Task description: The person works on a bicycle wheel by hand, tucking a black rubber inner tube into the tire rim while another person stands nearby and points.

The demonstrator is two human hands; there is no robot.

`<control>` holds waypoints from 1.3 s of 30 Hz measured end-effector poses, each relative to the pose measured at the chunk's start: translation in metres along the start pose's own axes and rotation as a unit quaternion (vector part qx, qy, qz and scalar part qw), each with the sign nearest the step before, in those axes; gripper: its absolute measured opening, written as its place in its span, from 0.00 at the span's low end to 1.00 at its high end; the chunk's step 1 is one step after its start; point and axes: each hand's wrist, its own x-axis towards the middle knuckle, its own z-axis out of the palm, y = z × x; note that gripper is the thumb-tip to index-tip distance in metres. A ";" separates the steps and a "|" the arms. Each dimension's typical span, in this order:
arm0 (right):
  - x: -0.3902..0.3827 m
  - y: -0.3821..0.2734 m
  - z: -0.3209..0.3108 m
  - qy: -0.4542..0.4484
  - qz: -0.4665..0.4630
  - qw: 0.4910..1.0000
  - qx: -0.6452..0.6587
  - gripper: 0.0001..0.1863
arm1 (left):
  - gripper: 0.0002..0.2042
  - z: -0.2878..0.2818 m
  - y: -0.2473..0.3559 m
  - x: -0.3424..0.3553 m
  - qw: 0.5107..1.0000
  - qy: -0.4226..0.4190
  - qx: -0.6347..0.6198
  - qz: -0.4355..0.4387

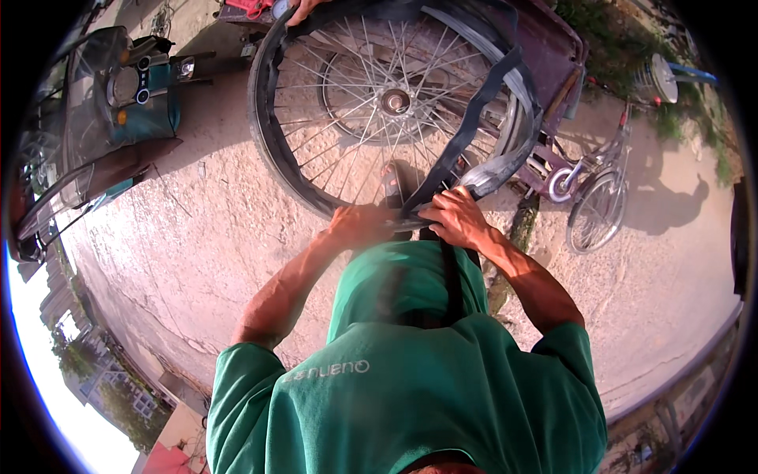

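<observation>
A spoked bicycle wheel (396,101) stands in front of me, its hub and spokes facing up at me. A black tyre (266,118) runs round its left side and sits looser at the right. A flat black rubber strip (466,130) crosses the spokes from the upper right down to the gap between my hands. My left hand (363,225) is closed on the tyre at the near edge, slightly blurred. Beside it, my right hand (455,217) grips the tyre where the grey, creased rubber (499,170) bends away; the fingertips are partly hidden.
Another person's hand (304,9) touches the wheel's far left edge. A purple cart body (557,55) lies beyond the wheel, with a bicycle wheel (598,212) to the right. Left stands a teal motor vehicle (146,91). My sandalled foot (392,182) shows below the spokes on cracked concrete (197,245).
</observation>
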 end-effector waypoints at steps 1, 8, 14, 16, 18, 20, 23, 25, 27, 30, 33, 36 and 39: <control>-0.001 -0.001 0.000 -0.006 -0.003 1.000 0.005 0.23 | 0.23 -0.002 0.002 0.000 1.000 0.000 0.006 -0.005; -0.009 -0.002 0.007 0.049 -0.032 0.998 -0.014 0.23 | 0.21 0.009 -0.024 0.025 0.998 0.025 -0.012 0.053; -0.011 -0.003 0.008 0.047 -0.032 0.998 -0.006 0.23 | 0.18 0.015 -0.003 0.057 0.988 0.095 -0.118 -0.025; -0.011 -0.005 0.007 0.053 -0.025 0.998 -0.001 0.21 | 0.17 0.017 0.006 0.064 0.990 0.097 -0.097 -0.042; -0.013 -0.005 0.010 0.065 -0.027 0.997 -0.004 0.20 | 0.16 0.021 0.006 0.066 0.991 0.098 -0.075 -0.059; -0.013 -0.005 0.011 0.079 -0.032 0.996 -0.006 0.19 | 0.13 0.032 -0.004 0.064 0.969 0.092 -0.225 0.029; -0.011 -0.006 0.009 0.091 -0.040 0.995 -0.022 0.17 | 0.12 0.043 -0.001 0.071 0.978 0.117 -0.165 0.056; -0.010 -0.007 0.004 0.074 -0.041 0.996 -0.022 0.16 | 0.12 0.044 0.006 0.071 0.977 0.113 -0.176 0.030; -0.008 -0.008 0.004 0.062 -0.036 0.997 -0.018 0.16 | 0.12 0.047 0.007 0.069 0.976 0.109 -0.188 0.000; -0.006 -0.008 0.002 0.041 -0.032 0.998 -0.019 0.15 | 0.11 0.054 0.002 0.068 0.974 0.095 -0.204 -0.015; -0.005 -0.008 -0.002 0.045 -0.041 0.998 -0.010 0.14 | 0.12 0.052 0.002 0.063 0.989 0.095 -0.097 0.056; -0.005 0.004 -0.001 0.047 -0.048 0.997 0.022 0.10 | 0.15 0.052 0.004 0.058 0.997 0.043 -0.046 0.040; -0.013 0.013 -0.013 0.056 -0.045 0.995 0.068 0.06 | 0.17 0.055 0.011 0.049 0.994 0.075 -0.038 0.070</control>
